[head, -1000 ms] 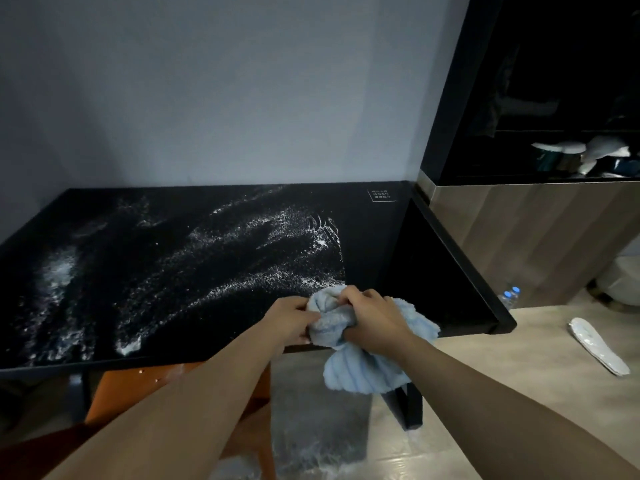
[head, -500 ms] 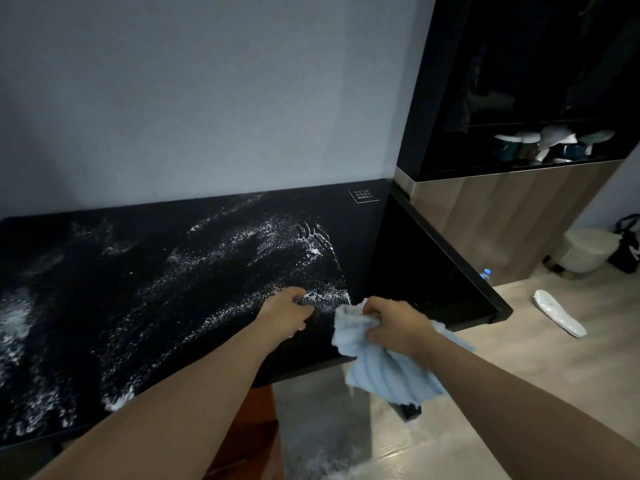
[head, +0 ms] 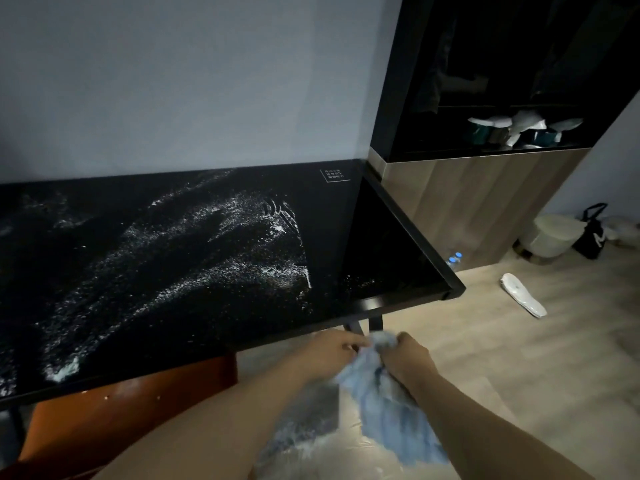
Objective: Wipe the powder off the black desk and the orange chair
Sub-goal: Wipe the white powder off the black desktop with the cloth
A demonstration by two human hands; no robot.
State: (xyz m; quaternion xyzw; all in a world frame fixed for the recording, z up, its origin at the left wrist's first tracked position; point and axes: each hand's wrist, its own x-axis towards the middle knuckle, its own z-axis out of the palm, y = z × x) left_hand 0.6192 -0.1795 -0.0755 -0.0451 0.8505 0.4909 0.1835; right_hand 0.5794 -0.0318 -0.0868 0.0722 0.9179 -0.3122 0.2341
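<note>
The flat black desk (head: pixel 381 244), streaked with white powder (head: pixel 207 244), stands over the glossy orange chair (head: pixel 121 420); off its front edge a pale-blue cloth (head: pixel 391 410), seemingly light and floppy, hangs gripped at its bunched top by the left hand (head: pixel 329 355) and right hand (head: pixel 408 358).

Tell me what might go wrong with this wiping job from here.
1. Thick powder covers the left and middle of the black desk. Wiped toward the front edge, it may drop onto the orange chair tucked below, which already shows white specks.
2. The left hand and right hand hold the blue cloth bunched over the floor sheet, where powder already lies. Shaking it there may spread dust further.
</note>
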